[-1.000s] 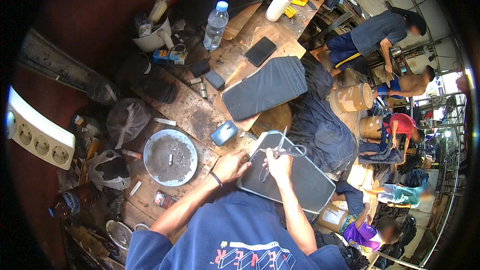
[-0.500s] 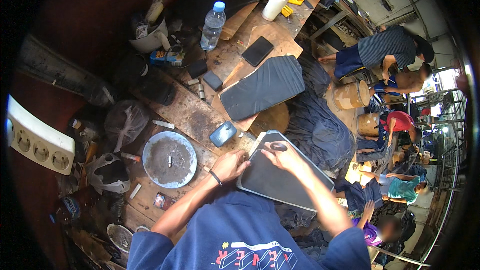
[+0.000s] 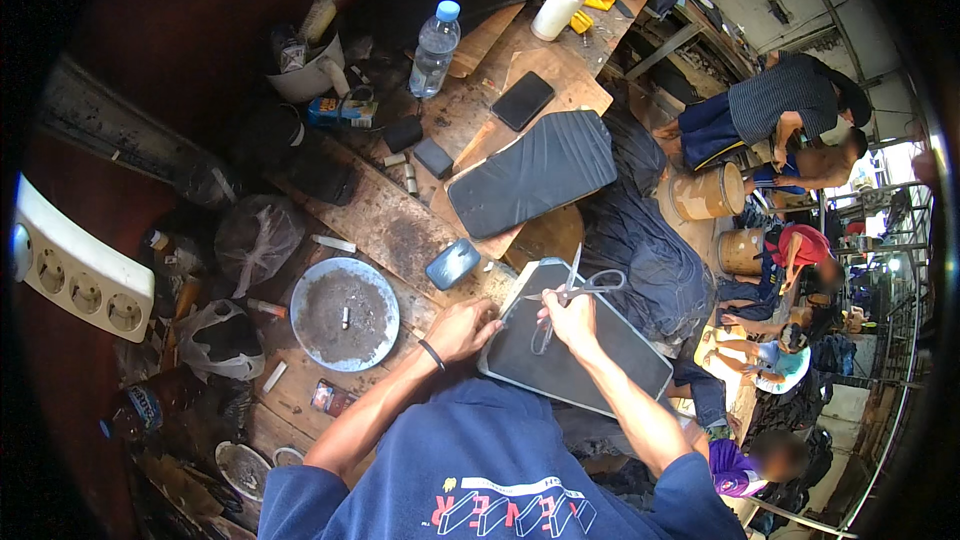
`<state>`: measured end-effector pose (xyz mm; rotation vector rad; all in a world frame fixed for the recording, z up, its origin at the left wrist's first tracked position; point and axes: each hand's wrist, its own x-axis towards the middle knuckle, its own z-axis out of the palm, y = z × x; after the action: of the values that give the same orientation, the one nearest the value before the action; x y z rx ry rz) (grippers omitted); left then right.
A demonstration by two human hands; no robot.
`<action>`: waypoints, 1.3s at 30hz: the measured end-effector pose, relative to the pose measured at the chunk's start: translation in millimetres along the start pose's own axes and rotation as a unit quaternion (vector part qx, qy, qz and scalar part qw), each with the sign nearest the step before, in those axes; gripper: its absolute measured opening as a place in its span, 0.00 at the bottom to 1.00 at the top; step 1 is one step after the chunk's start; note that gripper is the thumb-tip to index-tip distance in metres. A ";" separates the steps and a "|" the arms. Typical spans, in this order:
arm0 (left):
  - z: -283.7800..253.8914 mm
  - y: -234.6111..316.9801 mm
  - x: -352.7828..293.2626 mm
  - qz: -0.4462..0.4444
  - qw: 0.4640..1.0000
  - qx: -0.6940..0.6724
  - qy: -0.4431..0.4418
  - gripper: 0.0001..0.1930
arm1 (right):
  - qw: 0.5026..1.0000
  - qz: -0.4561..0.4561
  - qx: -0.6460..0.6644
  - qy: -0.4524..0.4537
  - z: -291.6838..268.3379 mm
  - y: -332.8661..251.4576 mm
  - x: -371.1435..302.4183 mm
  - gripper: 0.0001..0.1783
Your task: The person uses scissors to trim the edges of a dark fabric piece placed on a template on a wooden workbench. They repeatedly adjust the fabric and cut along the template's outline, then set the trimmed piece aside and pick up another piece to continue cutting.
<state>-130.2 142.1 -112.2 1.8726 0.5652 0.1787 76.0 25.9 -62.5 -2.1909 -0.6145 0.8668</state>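
Observation:
A dark flat panel [image 3: 590, 365] with a pale rim lies slantwise in front of my body. My left hand [image 3: 463, 330] is closed at its left edge, fingertips bent against the rim. Over the panel's upper part, my right hand [image 3: 571, 322] is closed around a pair of scissors [image 3: 604, 283]. The scissors are spread apart: one blade points away from me, one handle loop sticks out to the right, and another loop hangs below my fingers. Just beyond my left hand sits a small dark blue-grey case [image 3: 451, 265].
A larger black padded panel [image 3: 535, 175] and a phone [image 3: 522, 101] lie ahead. Left stands a round ash-filled dish [image 3: 345, 315]. A water bottle [image 3: 435, 50] and white flask [image 3: 561, 5] stand farther off. Dark cloth [image 3: 650, 250] is heaped right; several people sit or bend beyond.
The scissors in my right hand have turned and spread, so a blade and both loops now show. My left hand stays at the panel's edge. The view has shifted slightly.

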 end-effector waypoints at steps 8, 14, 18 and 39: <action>2.6 -5.6 1.1 0.018 1.000 0.005 0.014 0.15 | 0.997 -0.008 -0.024 0.069 16.0 3.5 -10.4 0.13; 3.6 -7.2 0.8 0.029 1.000 0.003 0.010 0.15 | 0.969 -0.140 -0.195 -0.059 0.6 -11.7 3.7 0.13; 4.0 -8.1 4.8 -0.006 0.999 0.025 -0.025 0.15 | 0.829 -0.489 -0.205 -0.179 -38.1 -26.8 31.0 0.10; 4.0 -15.1 4.7 0.006 1.000 0.016 -0.017 0.14 | 0.990 -0.048 -0.121 0.047 11.0 -14.9 -9.0 0.14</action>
<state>-129.0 145.0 -128.2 1.9067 0.5358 0.1462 59.5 34.6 -53.7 -2.3803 -0.8075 0.6620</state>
